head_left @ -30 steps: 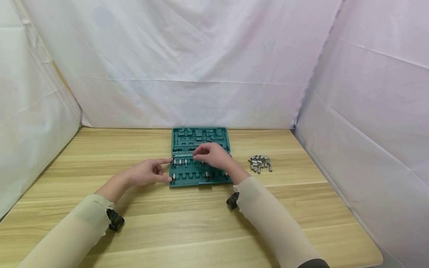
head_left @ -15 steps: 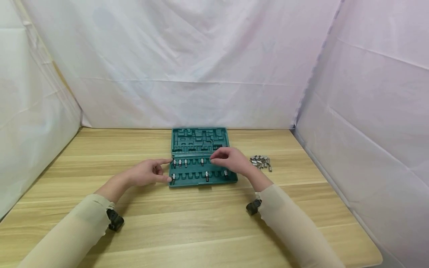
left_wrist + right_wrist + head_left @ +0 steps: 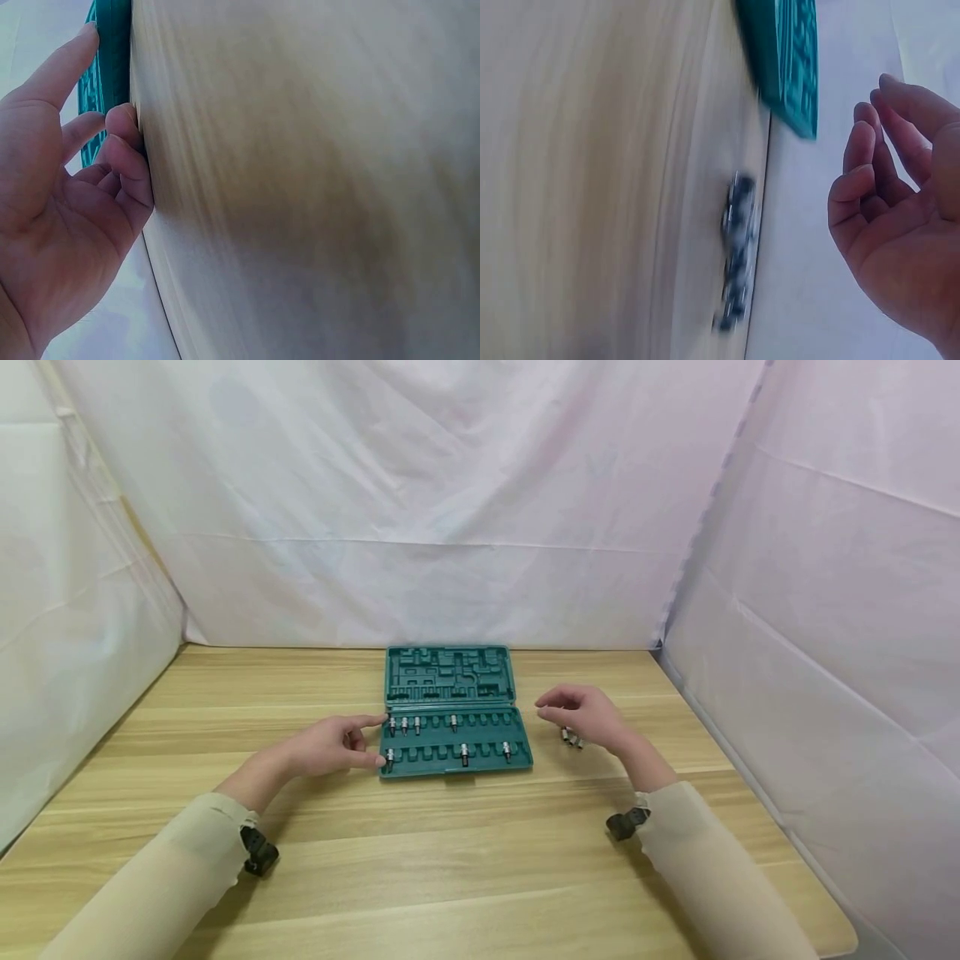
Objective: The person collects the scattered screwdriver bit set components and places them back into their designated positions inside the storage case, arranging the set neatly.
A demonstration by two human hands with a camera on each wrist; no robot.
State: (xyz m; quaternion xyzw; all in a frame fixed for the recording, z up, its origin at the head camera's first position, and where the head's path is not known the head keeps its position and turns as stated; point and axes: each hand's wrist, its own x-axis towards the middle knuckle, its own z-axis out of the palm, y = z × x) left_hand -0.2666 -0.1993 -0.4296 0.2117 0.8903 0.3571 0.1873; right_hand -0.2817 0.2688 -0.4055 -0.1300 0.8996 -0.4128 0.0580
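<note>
Green case (image 3: 450, 705): unfolded on wooden table (image 3: 420, 860), between left hand (image 3: 324, 747) and right hand (image 3: 591, 717). Long axis of each half: left to right, roughly parallel to far table edge. Lid (image 3: 450, 662): on far side. Slotted base (image 3: 442, 740): on near side. Sockets (image 3: 464, 755) in base: seven, set in two rows. Far row: three toward left end, one near middle. Near row: one at left end, one right of middle, one toward right end. Long axis of each: front to back, bright end far, dark end near.

Left hand: thumb and forefinger spread wide, tips touching left edge of base near front and back corners; remaining fingers curled inward.

Right hand: raised clear of case; fingers loosely bent, thumb and forefinger parted by a narrow gap.

Loose sockets (image 3: 737, 247): piled on table, right of case; partly hidden by right hand in head view, blurred in right wrist view. Pointing direction of each: cannot tell.
</note>
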